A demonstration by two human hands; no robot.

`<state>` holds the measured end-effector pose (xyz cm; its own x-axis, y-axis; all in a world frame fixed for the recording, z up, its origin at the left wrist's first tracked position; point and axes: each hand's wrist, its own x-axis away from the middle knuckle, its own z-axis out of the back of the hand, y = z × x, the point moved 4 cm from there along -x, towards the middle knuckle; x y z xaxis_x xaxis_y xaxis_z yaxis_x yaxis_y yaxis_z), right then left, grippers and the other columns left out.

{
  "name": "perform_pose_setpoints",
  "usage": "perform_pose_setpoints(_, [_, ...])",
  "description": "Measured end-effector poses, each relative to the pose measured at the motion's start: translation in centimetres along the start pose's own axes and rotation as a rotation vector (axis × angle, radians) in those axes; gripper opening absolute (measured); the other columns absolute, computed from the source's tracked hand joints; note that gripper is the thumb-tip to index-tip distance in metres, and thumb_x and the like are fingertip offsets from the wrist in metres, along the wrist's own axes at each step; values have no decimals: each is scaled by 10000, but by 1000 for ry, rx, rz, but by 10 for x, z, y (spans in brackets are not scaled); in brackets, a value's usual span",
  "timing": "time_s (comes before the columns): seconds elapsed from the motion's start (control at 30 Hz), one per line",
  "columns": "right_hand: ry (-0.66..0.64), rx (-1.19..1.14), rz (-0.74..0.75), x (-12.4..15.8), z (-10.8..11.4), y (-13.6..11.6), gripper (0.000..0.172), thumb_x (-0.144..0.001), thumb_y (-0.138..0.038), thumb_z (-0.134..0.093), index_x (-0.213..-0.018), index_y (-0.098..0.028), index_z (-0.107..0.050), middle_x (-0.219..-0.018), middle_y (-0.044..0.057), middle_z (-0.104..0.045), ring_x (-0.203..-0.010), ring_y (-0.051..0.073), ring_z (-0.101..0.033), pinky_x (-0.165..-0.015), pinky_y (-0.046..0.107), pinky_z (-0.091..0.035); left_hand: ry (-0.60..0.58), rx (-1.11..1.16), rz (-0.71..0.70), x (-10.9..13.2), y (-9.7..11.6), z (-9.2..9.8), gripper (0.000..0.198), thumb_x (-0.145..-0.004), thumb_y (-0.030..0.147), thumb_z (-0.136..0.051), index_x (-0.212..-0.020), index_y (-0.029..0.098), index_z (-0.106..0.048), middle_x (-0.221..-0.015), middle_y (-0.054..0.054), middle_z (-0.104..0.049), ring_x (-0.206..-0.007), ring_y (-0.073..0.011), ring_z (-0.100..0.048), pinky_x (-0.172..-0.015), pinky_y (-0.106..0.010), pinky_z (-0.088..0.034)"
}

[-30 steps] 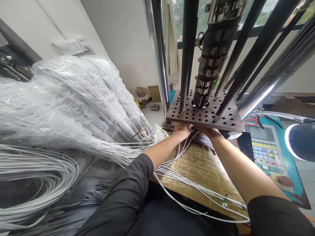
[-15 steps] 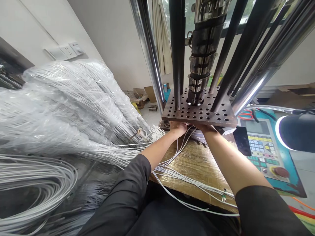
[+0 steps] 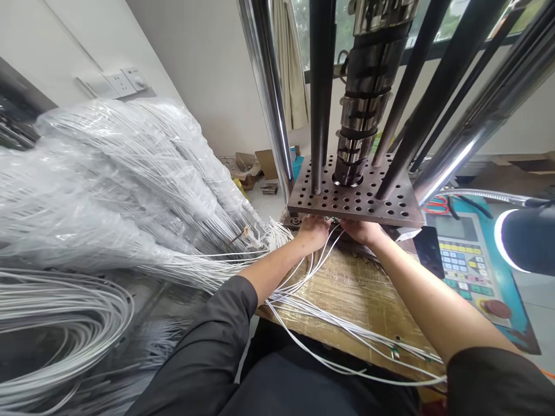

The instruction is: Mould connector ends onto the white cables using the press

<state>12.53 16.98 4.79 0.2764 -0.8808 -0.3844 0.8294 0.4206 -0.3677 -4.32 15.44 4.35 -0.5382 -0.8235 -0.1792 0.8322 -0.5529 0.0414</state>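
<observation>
Both of my hands reach under the front edge of a brown perforated metal plate [image 3: 355, 205], which partly hides their fingers. My left hand [image 3: 314, 230] is closed, its fingers curled; what it holds is hidden. Close by on the right, my right hand [image 3: 361, 231] has its fingers pressed together at the upper ends of thin white cables [image 3: 318, 263]. These cables come up between the hands from the film-covered brown work surface [image 3: 359, 283]. Small green parts sit near the plate's underside between my fingertips, too small to make out.
Plastic-wrapped bundles of white cable [image 3: 130, 167] fill the left, with a loose coil [image 3: 99, 329] below. Chrome columns [image 3: 266, 86] and dark rods [image 3: 321, 98] rise around the plate. At right stand a control panel [image 3: 470, 260], a dark phone-like slab [image 3: 429, 251] and a ring lamp [image 3: 531, 240].
My right hand has drawn slightly out from under the plate, so more of it shows. The cables between my hands have shifted. The whole view has moved slightly.
</observation>
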Motion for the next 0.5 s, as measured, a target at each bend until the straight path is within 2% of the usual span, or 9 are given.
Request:
perform_pose_setpoints(0.13, [-134, 175, 61, 19, -8, -6, 457, -949, -375, -472, -1257, -165, -736, -1149, 152, -753, -1055, 307, -652, -953, 412, -509, -3, -4, -8, 3, -3, -3, 282, -1008, 257, -484, -1137, 165, -718, -1127, -129, -687, -1091, -287, -610, -969, -454, -475])
perform_pose_setpoints(0.23, [-192, 314, 42, 22, -11, -11, 530, -989, -404, -396, -1370, -159, -670, -1217, 173, -726, -1114, 323, -630, -986, 424, -470, 24, 19, -32, 9, -4, -2, 327, -1020, 221, -447, -1234, 172, -690, -1172, -135, -669, -1128, -270, -593, -1009, -432, -469])
perform_pose_setpoints(0.33, [-209, 360, -2, 23, -12, -14, 557, -995, -434, -368, -1397, -173, -652, -1219, 175, -722, -1118, 331, -623, -980, 436, -455, 82, 111, -25, 15, -8, -1, 321, -1034, 243, -438, -1152, 172, -728, -1194, -125, -664, -1171, -248, -569, -1071, -405, -452])
perform_pose_setpoints(0.4, [-202, 350, -34, 23, -11, -13, 559, -989, -444, -372, -1386, -180, -663, -1189, 173, -732, -1104, 333, -629, -955, 434, -459, 137, 199, 34, 17, -13, -1, 331, -1043, 262, -431, -1084, 167, -746, -1174, -113, -674, -1172, -228, -571, -1095, -387, -447])
perform_pose_setpoints(0.5, [-161, 276, -61, 22, -8, -12, 537, -977, -439, -390, -1350, -200, -694, -1194, 147, -737, -1089, 319, -635, -940, 413, -467, 178, 265, 138, 17, -21, -5, 325, -1034, 227, -436, -1102, 146, -743, -1120, -106, -684, -1129, -213, -594, -1076, -363, -471])
